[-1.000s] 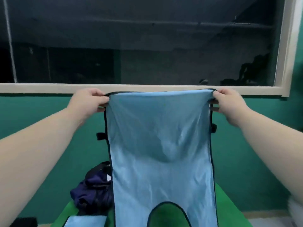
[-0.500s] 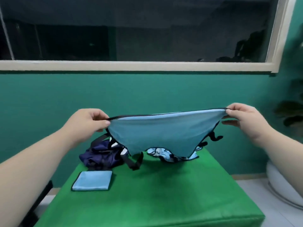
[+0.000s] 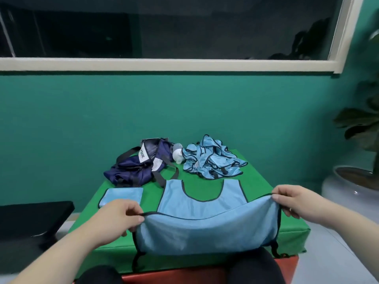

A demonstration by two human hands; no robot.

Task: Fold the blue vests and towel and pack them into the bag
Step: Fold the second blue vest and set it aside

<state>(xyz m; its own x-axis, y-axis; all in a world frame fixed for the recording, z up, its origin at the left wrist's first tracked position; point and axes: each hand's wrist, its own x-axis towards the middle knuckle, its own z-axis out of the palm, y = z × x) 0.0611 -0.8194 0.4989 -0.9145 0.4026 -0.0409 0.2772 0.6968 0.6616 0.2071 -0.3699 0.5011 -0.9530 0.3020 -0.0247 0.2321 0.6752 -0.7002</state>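
Observation:
A light blue vest (image 3: 202, 224) with black trim lies spread on the green table (image 3: 287, 193), its neck end flat at the far side and its hem end lifted toward me. My left hand (image 3: 117, 217) pinches the hem's left corner. My right hand (image 3: 295, 201) pinches the right corner. A folded blue towel (image 3: 123, 195) lies flat at the left. Behind it slumps the dark navy bag (image 3: 136, 167) with black straps. A crumpled heap of more blue vests (image 3: 213, 158) sits at the far right of the table.
A white bottle-like object (image 3: 178, 155) lies between the bag and the vest heap. A black seat (image 3: 30, 218) stands left of the table. A potted plant in a white pot (image 3: 348, 187) stands at the right. A green wall with a window rises behind.
Both hands came down from window height toward me, laying the vest's neck end flat on the table while still holding the hem corners. The view tilted downward.

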